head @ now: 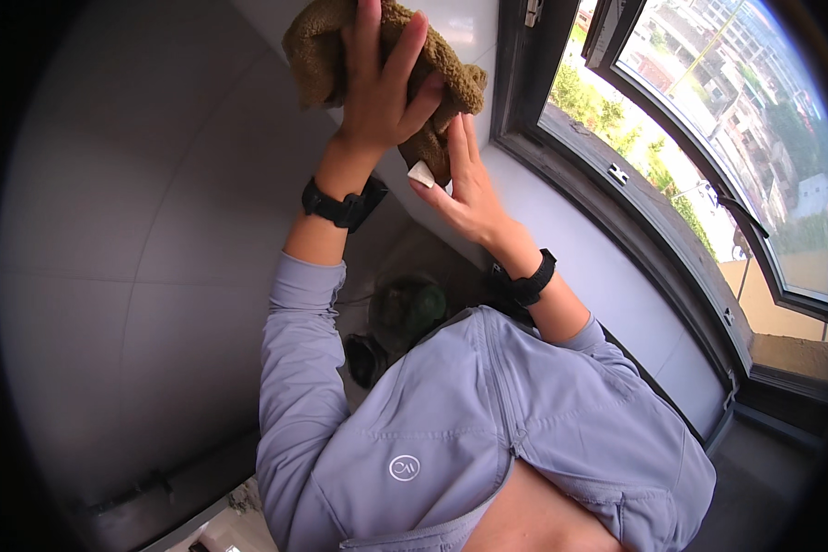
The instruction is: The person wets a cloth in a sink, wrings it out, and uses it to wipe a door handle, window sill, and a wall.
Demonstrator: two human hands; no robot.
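A brown towelling cloth (448, 62) is bunched up at the top of the view, near the light wall tiles. My left hand (379, 90) lies over it with fingers spread and the thumb bent across a fold, holding it. Lower and to the right, my right hand (472, 183) has its fingertips on the hanging end of the same cloth, its thumb on the near side. A small white piece (421, 174) shows at the tip of that thumb; what it is cannot be told. Black straps circle both wrists.
To the right, a dark-framed window (731, 165) has its sash swung open, with buildings and greenery outside. A large grey tiled surface (131, 207) fills the left. Below my arms is a dim round greenish object (414, 307).
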